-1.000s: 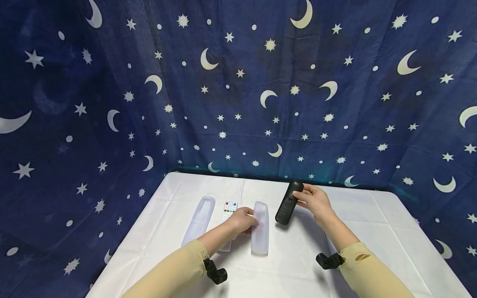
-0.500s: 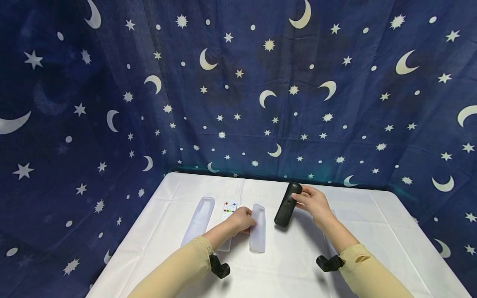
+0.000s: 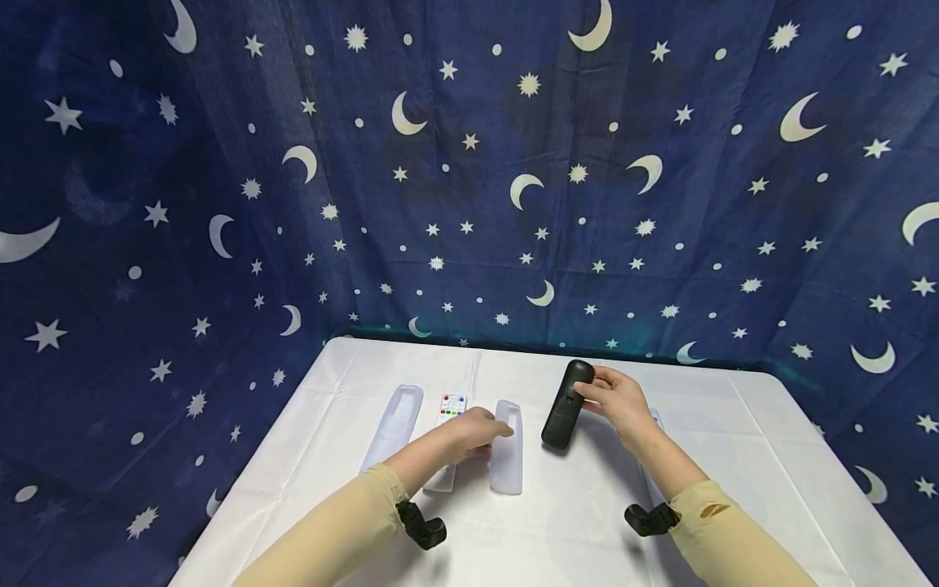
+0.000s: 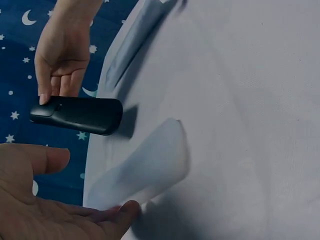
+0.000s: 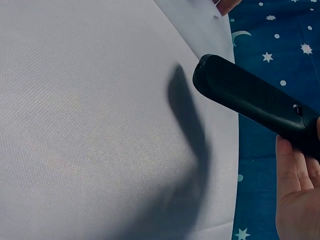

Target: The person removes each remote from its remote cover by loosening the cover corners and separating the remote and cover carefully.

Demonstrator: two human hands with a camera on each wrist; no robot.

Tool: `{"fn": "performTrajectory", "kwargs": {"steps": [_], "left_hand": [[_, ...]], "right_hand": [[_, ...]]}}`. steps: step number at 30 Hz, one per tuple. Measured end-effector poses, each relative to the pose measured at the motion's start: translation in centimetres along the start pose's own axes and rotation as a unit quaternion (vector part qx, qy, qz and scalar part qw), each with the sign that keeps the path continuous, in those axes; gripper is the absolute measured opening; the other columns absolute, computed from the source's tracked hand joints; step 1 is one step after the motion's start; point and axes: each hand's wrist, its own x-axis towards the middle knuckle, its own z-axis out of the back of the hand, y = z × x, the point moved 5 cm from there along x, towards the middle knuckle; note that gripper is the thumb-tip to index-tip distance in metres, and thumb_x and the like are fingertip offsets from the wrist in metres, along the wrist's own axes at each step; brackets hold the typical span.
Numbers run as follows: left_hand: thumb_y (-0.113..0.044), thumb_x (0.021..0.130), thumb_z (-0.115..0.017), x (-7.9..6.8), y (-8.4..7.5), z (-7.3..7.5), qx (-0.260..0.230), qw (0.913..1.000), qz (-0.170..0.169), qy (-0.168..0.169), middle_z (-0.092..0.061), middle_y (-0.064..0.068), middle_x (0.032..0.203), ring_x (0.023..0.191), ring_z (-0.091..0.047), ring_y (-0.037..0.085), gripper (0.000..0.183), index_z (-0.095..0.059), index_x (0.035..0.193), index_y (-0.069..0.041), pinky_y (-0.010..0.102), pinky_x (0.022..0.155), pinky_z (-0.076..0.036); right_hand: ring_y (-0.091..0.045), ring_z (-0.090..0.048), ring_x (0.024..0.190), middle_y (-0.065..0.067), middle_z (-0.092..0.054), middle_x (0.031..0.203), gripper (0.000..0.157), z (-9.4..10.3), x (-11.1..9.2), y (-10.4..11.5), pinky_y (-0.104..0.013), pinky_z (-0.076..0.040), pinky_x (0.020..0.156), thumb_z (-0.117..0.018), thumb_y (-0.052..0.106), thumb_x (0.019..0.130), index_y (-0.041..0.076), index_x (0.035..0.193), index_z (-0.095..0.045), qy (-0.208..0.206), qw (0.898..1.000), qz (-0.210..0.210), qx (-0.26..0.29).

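Note:
My right hand (image 3: 619, 403) pinches a black remote control (image 3: 568, 405) by its upper end, back side up, and holds it tilted above the table. In the right wrist view the remote (image 5: 250, 95) casts a long shadow. My left hand (image 3: 473, 432) is at a translucent remote cover (image 3: 506, 456) in the middle of the table. Its thumb is spread away while the fingertips are at the cover's edge, as the left wrist view shows on the cover (image 4: 157, 162). Left of that hand lies a white remote control (image 3: 451, 405) with coloured buttons, partly hidden under the forearm.
Another translucent cover (image 3: 396, 420) lies at the left, its near end behind the left sleeve. A further pale cover (image 3: 656, 418) lies mostly hidden behind the right forearm. The white-clothed table (image 3: 734, 473) ends at a dark blue star-patterned curtain (image 3: 469, 196).
The cover, gripped by the left hand earlier, has shifted slightly left and settled lower; the left thumb has come off it. The black remote has hardly moved.

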Motion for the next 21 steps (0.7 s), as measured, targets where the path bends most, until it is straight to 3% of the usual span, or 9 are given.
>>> {"fn": "performTrajectory", "kwargs": {"steps": [2, 6, 12, 17, 21], "left_hand": [[-0.016, 0.091, -0.071, -0.2, -0.2, 0.2, -0.002, 1.0, -0.002, 0.005, -0.058, 0.018, 0.116, 0.103, -0.058, 0.031, 0.053, -0.054, 0.13, 0.016, 0.043, 0.091, -0.054], [-0.021, 0.093, -0.071, -0.6, -0.3, 0.7, 0.019, 0.9998, -0.002, 0.005, -0.057, 0.023, 0.134, 0.122, -0.057, 0.038, 0.061, -0.051, 0.14, 0.012, 0.051, 0.103, -0.049], [-0.028, 0.094, -0.07, -0.7, -0.7, 1.4, 0.053, 0.9979, -0.027, -0.026, -0.053, 0.022, 0.145, 0.136, -0.046, 0.044, 0.059, -0.054, 0.143, 0.0, 0.061, 0.111, -0.037], [-0.027, 0.095, -0.068, -0.7, -1.4, 1.6, 0.026, 0.9967, -0.066, -0.039, -0.057, 0.02, 0.141, 0.133, -0.05, 0.04, 0.053, -0.058, 0.14, 0.001, 0.057, 0.111, -0.039], [-0.022, 0.097, -0.066, -0.9, -1.8, 1.3, -0.013, 0.9964, -0.079, -0.027, -0.057, 0.021, 0.141, 0.129, -0.054, 0.041, 0.049, -0.058, 0.139, 0.002, 0.055, 0.108, -0.044]], "right_hand": [[-0.008, -0.068, 0.096, -0.014, -0.07, 0.119, 0.051, 0.1, 0.0, 0.0, -0.036, -0.059, 0.088, -0.073, 0.01, 0.096, -0.008, 0.138, -0.052, 0.0, 1.0, 0.001, 0.0], [-0.008, -0.068, 0.095, -0.014, -0.07, 0.117, 0.05, 0.0, -0.1, 0.0, -0.036, -0.059, 0.088, -0.073, 0.009, 0.095, -0.009, 0.138, -0.053, 0.004, 1.0, 0.003, -0.001], [-0.012, -0.069, 0.095, -0.015, -0.07, 0.115, 0.05, -0.1, -0.2, 0.0, -0.036, -0.059, 0.088, -0.074, 0.009, 0.095, -0.009, 0.137, -0.053, 0.007, 1.0, 0.004, -0.002], [-0.014, -0.07, 0.096, -0.016, -0.069, 0.114, 0.052, -0.2, -0.4, 0.2, -0.034, -0.059, 0.087, -0.075, 0.01, 0.094, -0.009, 0.137, -0.053, 0.005, 1.0, 0.007, -0.007], [-0.013, -0.07, 0.097, -0.018, -0.069, 0.118, 0.054, -0.3, -0.5, 0.4, -0.033, -0.059, 0.086, -0.075, 0.011, 0.094, -0.008, 0.139, -0.052, 0.003, 1.0, 0.015, -0.012]]}}
